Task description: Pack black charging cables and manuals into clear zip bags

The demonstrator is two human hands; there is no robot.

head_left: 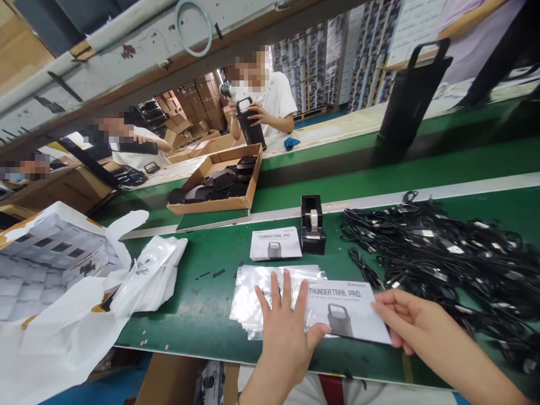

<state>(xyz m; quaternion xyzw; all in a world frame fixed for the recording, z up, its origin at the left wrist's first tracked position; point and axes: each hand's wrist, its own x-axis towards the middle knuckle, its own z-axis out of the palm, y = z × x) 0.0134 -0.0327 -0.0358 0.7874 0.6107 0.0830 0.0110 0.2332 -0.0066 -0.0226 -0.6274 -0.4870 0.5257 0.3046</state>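
My left hand lies palm down with fingers spread over a stack of clear plastic bags near the bench's front edge. Between thumb and fingers, my right hand pinches the right end of a printed manual, marked THUNDER TRAIL PRO. The manual's left end meets the right side of the bags, by my left thumb; whether it is inside a bag I cannot tell. Behind the bags sits a stack of like manuals, beside a black tape dispenser.
Many black cables heap up at right. At left, a box with white wrapping stands beside more bags. A cardboard tray holds dark parts. Beyond, a black speaker stands on the green belt; co-workers handle others.
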